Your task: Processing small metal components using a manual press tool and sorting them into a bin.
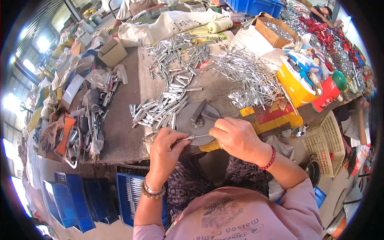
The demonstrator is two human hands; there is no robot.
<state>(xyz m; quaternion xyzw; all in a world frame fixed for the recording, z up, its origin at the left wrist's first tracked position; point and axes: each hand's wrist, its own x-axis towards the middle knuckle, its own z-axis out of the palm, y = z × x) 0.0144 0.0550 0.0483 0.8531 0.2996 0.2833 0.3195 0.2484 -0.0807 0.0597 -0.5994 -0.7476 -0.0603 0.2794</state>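
Note:
My left hand [165, 147] pinches a small silver metal fitting [192, 137] between thumb and fingertips. A thin metal rod [204, 135] runs from this fitting to the closed fingers of my right hand [239, 140], which grip its other end. Both hands are over the near edge of a round grey plate [185, 118] on the worktable. Lying on the plate is a hammer [199, 112], its head toward the left. Short silver metal tubes [165, 105] are heaped beyond my left hand. Loose thin metal rods [250, 78] form a pile farther to the right.
Tools [90, 120] and bags crowd the table's left side. A yellow container [298, 86], a red jar with a green lid [329, 92] and a cardboard box of metal parts [272, 32] stand at right. Below are blue bins [76, 200] and a cream plastic basket [326, 144].

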